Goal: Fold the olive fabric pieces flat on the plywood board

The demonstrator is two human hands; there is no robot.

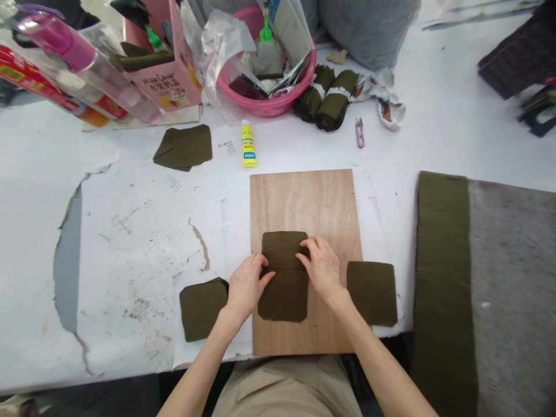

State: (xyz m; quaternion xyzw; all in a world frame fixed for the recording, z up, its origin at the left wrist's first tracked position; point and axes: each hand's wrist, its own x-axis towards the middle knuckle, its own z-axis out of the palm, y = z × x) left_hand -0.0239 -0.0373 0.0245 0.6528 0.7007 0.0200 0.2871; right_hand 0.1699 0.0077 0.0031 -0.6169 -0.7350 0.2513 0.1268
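On the board (pixel 304 200), our left hand (pixel 247 285) and right hand (pixel 322 266) hold the cloth (pixel 284 292) (narrow grip, opposite edges); a tube (pixel 249 145) lies beyond the board.

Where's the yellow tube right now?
Head view, upper middle, a bit left of centre: the yellow tube lies on the white tabletop, between the pink basket and the wooden board's far left corner.
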